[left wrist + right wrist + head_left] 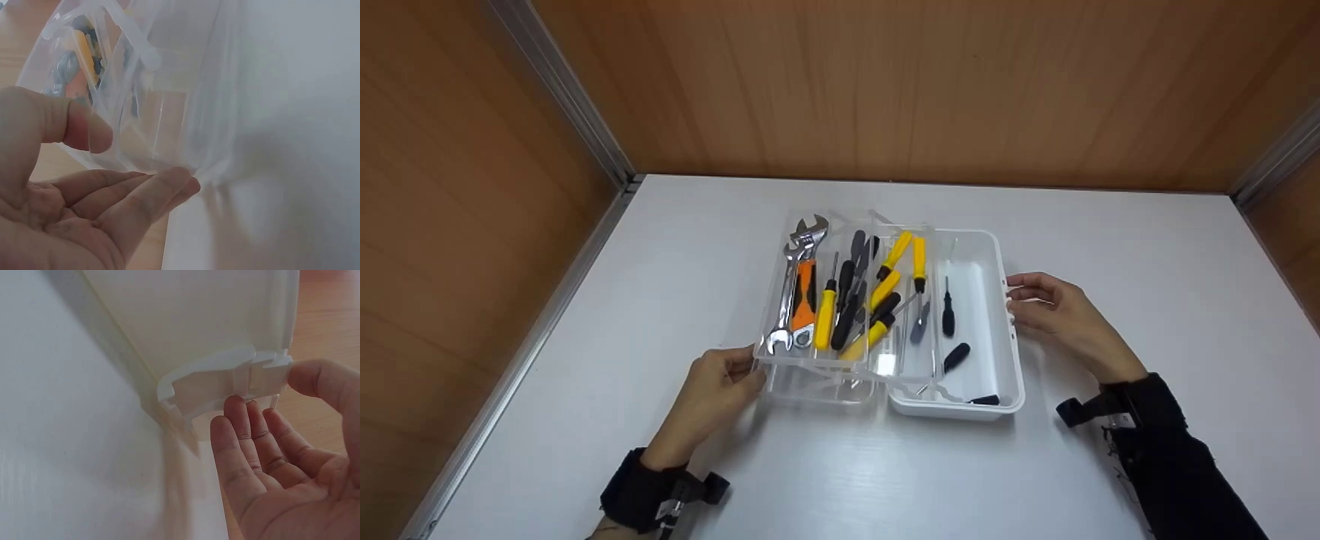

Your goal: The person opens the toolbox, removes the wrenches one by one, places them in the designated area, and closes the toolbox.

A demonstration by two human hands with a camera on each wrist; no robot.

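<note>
Now | left hand (712, 390) pinches clear tray (810, 367) | right hand (1054, 307) touches white toolbox (1005, 360)

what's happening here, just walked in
A person has both hands on an open plastic toolbox on a white table. The left hand holds the near corner of the clear tray, thumb on its edge, fingers under it. The tray holds wrenches and yellow and black screwdrivers. The right hand is at the latch on the white base's right side, fingertips touching it. A few small black tools lie in the base.
</note>
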